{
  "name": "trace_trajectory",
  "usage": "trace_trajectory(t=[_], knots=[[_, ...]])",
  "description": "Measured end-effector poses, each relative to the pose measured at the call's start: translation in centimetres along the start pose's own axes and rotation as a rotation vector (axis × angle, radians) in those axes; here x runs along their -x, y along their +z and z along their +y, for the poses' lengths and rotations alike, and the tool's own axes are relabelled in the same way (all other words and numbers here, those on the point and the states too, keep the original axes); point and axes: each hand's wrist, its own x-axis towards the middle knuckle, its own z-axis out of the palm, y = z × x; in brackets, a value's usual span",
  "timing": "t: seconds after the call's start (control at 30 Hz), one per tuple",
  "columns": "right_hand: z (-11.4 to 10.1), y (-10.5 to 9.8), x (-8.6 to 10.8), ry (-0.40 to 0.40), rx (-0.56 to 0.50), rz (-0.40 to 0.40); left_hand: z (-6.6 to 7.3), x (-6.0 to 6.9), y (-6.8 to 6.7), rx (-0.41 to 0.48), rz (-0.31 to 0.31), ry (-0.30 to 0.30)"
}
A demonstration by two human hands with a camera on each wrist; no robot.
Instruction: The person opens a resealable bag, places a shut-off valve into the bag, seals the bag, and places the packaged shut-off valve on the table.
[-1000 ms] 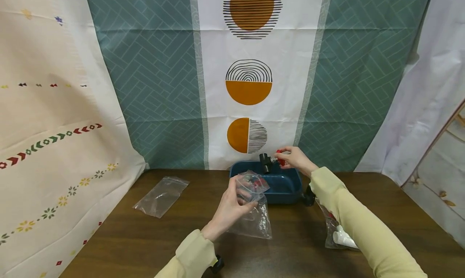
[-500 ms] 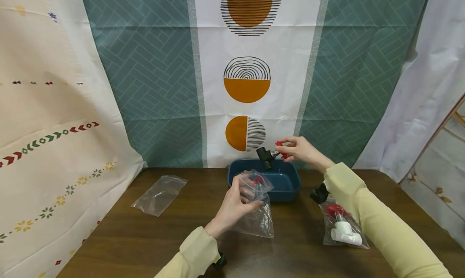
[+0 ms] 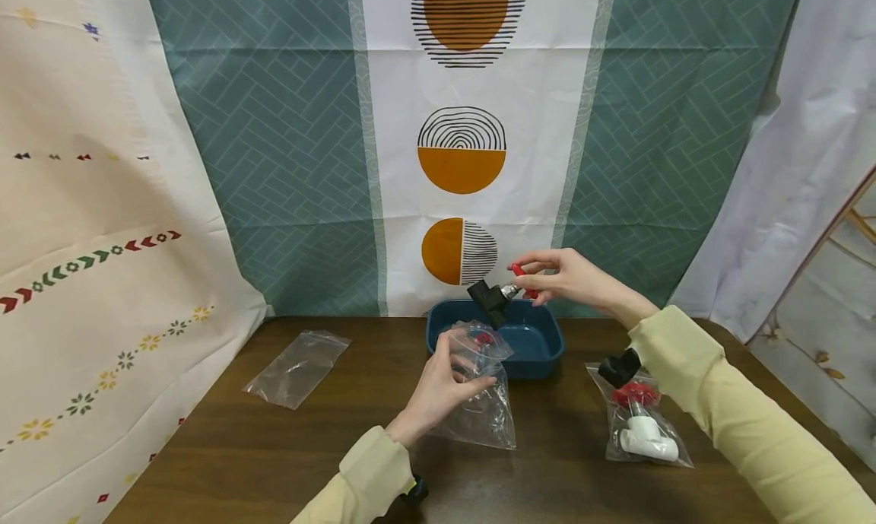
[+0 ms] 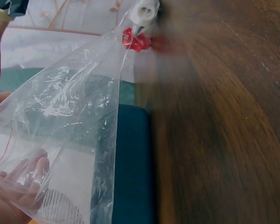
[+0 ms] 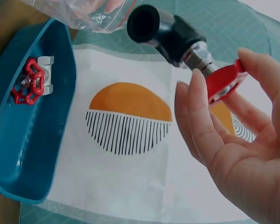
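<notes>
My right hand (image 3: 571,279) pinches the red handwheel (image 5: 221,83) of a black valve (image 3: 490,300), holding it above the blue bin (image 3: 534,368). The valve's black tee body (image 5: 165,35) points away from the fingers, toward the plastic bag. My left hand (image 3: 441,395) grips a clear zip bag (image 3: 489,414) near its mouth, in front of the bin; fingers show through the film (image 4: 60,102) in the left wrist view. Inside the bin lies another valve with a red handwheel (image 5: 30,84) and a silvery body.
A flat clear bag (image 3: 297,368) lies on the left of the wooden table (image 3: 308,463). To the right, a bag holds a white valve (image 3: 646,439) with a red handwheel (image 3: 635,393). A patterned cloth (image 3: 287,166) hangs behind the bin.
My right hand has risen with the black valve, which now tilts more and sits slightly farther left. The right forearm has shifted right, uncovering the bagged white valve. My left hand keeps its grip.
</notes>
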Motion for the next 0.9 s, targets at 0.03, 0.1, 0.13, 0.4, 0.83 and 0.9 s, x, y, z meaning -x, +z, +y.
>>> trace_trajectory(t=[0.03, 0.1, 0.13, 0.4, 0.83, 0.9], knots=[[-0.2, 0.0, 0.1, -0.004, -0.001, -0.016, 0.0, 0.0, 0.0, 0.002, -0.003, -0.005], [-0.4, 0.0, 0.2, -0.003, 0.001, -0.046, 0.0, -0.1, 0.0, 0.007, -0.006, -0.013], [-0.5, 0.0, 0.2, 0.0, 0.001, -0.063, 0.0, -0.1, -0.1, 0.01, -0.006, -0.018], [-1.3, 0.5, 0.3, 0.051, 0.033, -0.17, 0.4, -0.2, -0.2, 0.041, -0.029, -0.038], [-1.8, 2.3, -0.1, 0.063, 0.085, -0.285, 4.3, 0.5, -0.8, 0.07, -0.106, -0.027], [-1.8, 2.7, -0.1, 0.066, 0.082, -0.289, 4.4, 0.6, -0.8, 0.064, -0.106, -0.007]])
